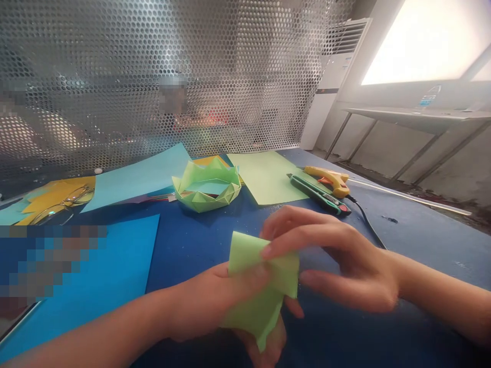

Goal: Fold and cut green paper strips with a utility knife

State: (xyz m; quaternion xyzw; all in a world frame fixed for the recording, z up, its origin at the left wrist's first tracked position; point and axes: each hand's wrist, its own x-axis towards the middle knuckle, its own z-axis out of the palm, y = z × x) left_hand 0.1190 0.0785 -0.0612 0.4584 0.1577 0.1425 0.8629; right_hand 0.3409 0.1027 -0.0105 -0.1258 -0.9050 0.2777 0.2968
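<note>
A light green sheet of paper (253, 306), folded over at its top, is held above the blue table in front of me. My left hand (215, 301) grips it, thumb across the front and fingers behind. At the paper's upper right is my right hand (337, 260), slightly blurred, its thumb and fingers apart. One of its fingertips lies at the folded edge; whether it presses there I cannot tell. Behind the hands stands a green folded paper bowl (209, 202) with pointed edges.
A yellow glue gun (330, 180) and a green utility knife (318, 194) lie right of a pale green sheet (268, 176). Light blue paper (141, 176), eyeglasses (63, 204) and a bright blue folder-like sheet (115, 271) are at left. A perforated metal panel (172, 61) rises behind the table.
</note>
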